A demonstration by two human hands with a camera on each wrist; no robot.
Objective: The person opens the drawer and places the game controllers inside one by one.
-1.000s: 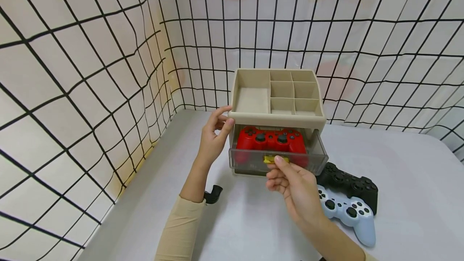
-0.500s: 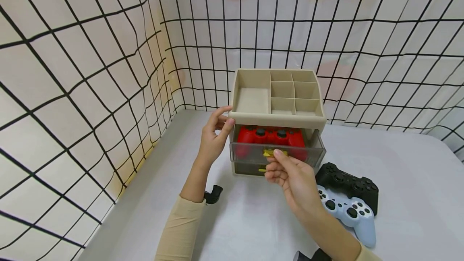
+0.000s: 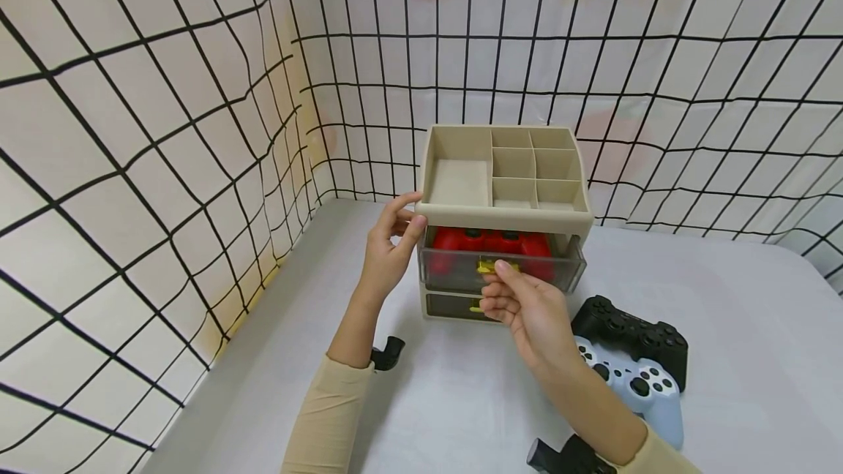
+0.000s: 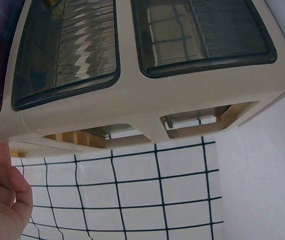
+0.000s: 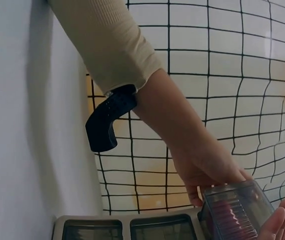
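Observation:
A beige desktop drawer organizer [image 3: 503, 217] stands on the table. Its clear smoky upper drawer [image 3: 448, 271] is pulled partly out, and inside lies a red game controller [image 3: 487, 241]. My right hand [image 3: 536, 320] pinches the drawer's gold handle [image 3: 487, 267] between thumb and fingers. My left hand [image 3: 391, 243] rests against the organizer's left front corner, thumb at the front edge and fingers along the side. In the left wrist view, the left hand's fingers [image 4: 3, 157] touch the casing. The lower drawer [image 3: 454, 306] is closed.
Right of the organizer, a black game controller [image 3: 632, 335] lies behind a light blue one [image 3: 639, 386], partly covered by my right forearm. Black grid panels [image 3: 500, 35] stand behind and at the left. The organizer's top tray [image 3: 461, 181] has several compartments.
My right hand has moved forward, sliding the upper drawer further in. More of the red controller is now under the top, and the lower drawer front has come into view. My left hand stays put.

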